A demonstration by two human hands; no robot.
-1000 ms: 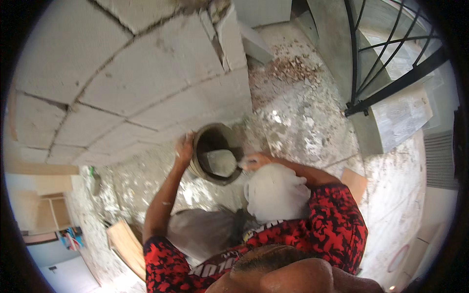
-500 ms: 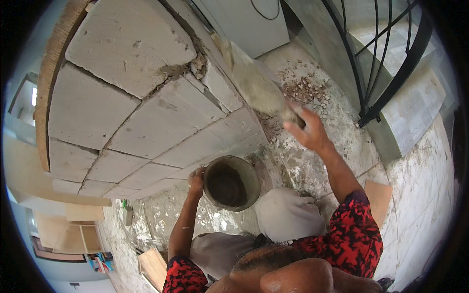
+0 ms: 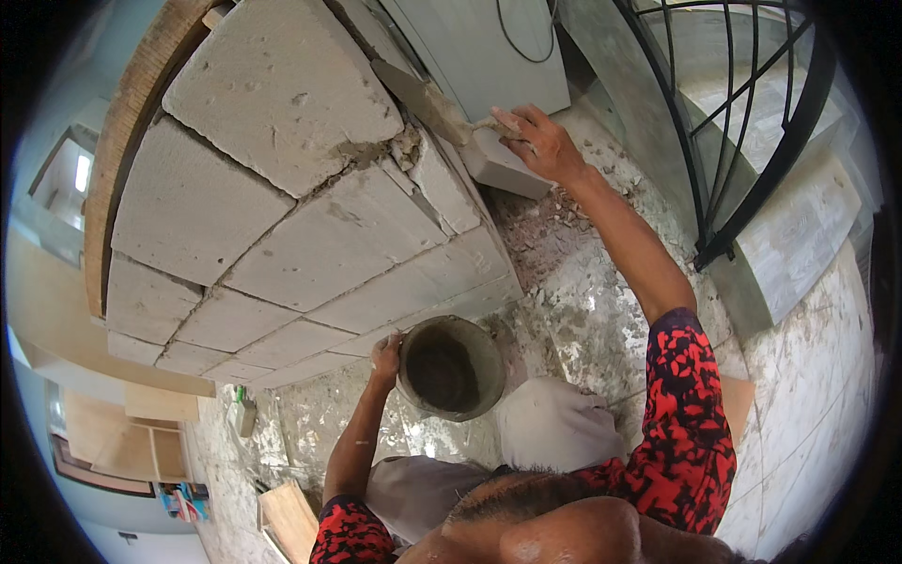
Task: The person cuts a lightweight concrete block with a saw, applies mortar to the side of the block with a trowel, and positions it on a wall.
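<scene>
My right hand (image 3: 545, 146), raised near the top of the block wall (image 3: 329, 235), grips the handle of a long, mortar-smeared trowel (image 3: 423, 99). Its blade lies along the gap at the wall's upper right edge, by rough mortar (image 3: 362, 150). A pale block piece (image 3: 507, 174) juts out below that hand. My left hand (image 3: 383, 355) is closed on the rim of a grey bucket (image 3: 479, 376), low against the wall's foot between the blocks and my knees (image 3: 554, 423). The bucket has dark, wet-looking residue inside.
A black railing (image 3: 719, 226) and concrete steps (image 3: 789, 244) stand at the right. A white panel with a cable (image 3: 479, 56) is beyond. Rubble (image 3: 545, 244) lies on the dirty floor (image 3: 592, 320). Plywood pieces (image 3: 287, 517) lie lower left, and a board (image 3: 117, 179) edges the wall.
My right hand has lifted the trowel out of the bucket and carried it up and forward to the wall's upper edge. My left hand has stayed on the bucket.
</scene>
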